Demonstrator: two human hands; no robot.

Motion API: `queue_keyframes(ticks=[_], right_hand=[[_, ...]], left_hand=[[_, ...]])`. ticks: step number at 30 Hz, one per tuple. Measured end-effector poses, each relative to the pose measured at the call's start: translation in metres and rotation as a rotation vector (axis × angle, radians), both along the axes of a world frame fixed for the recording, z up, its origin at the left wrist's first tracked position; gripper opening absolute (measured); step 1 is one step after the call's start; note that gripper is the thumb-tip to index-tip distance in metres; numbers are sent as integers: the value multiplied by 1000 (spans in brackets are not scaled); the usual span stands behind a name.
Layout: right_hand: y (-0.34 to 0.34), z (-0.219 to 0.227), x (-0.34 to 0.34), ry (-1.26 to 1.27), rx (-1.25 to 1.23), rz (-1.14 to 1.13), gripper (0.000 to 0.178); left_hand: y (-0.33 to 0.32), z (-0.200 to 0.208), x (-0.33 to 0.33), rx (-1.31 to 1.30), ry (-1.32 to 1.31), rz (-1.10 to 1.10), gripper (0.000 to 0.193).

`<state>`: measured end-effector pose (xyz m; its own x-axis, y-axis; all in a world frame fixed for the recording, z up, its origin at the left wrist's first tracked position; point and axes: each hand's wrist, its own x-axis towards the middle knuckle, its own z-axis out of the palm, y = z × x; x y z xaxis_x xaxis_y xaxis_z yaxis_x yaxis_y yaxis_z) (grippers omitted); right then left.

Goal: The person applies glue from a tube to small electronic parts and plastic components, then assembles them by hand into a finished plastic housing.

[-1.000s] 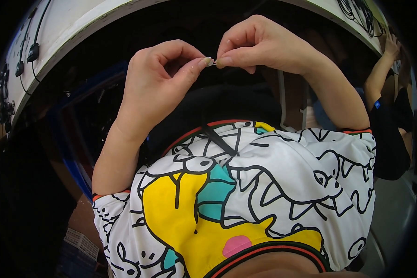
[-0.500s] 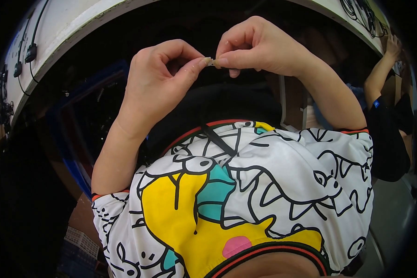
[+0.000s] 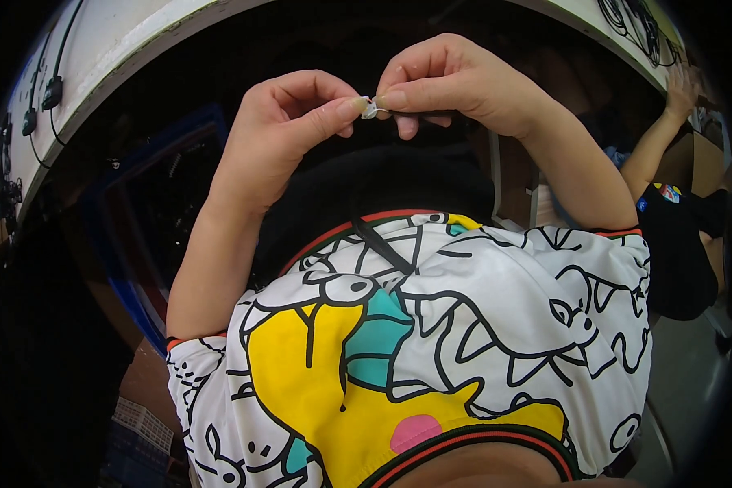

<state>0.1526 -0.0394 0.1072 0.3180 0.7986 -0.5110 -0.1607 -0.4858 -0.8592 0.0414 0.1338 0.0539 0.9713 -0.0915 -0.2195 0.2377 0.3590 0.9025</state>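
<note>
A small whitish, partly see-through piece [image 3: 370,109] is pinched between both my hands, up near the top middle. It is too small to name, and the fingertips hide part of it. Thumb and forefinger of my left hand [image 3: 289,114] are closed on its left side. From the other side my right hand [image 3: 459,85] pinches it between thumb and forefinger, the other fingers curled below. Both hands are held up in the air in front of my body, apart from the table.
A white table edge [image 3: 130,57] curves across the top. Black cables with plugs [image 3: 53,93] lie on it at left, and a coil of black cable [image 3: 647,32] at right. A blue-rimmed bin [image 3: 98,211] stands low at left. At far right a co-worker's arm [image 3: 655,138] reaches to the table.
The whitish piece shows more between my fingertips now. My right hand has dropped slightly and its lower fingers have shifted. The co-worker's arm at right has moved a little to the left.
</note>
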Motion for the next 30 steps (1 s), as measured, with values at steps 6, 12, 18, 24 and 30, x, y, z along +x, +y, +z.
queue_keyframes(ticks=[6,12,18,24,30], right_hand=[[-2,-20,-18,-616,293,-221,13],[-4,-23,-18,-1093,350,-93,11],[-11,-29,-15,-983,469,-49,11],[-16,-26,-17,-1110,445,-11,12],[-16,-26,-20,-1260,469,-42,15]], left_hand=[[-5,-18,-1,-436,105,85,16],[-1,-1,-1,-53,27,48,16],[-1,10,3,369,-79,-98,14],[-8,-3,0,112,-46,-35,13],[-18,-10,-2,-197,23,83,13]])
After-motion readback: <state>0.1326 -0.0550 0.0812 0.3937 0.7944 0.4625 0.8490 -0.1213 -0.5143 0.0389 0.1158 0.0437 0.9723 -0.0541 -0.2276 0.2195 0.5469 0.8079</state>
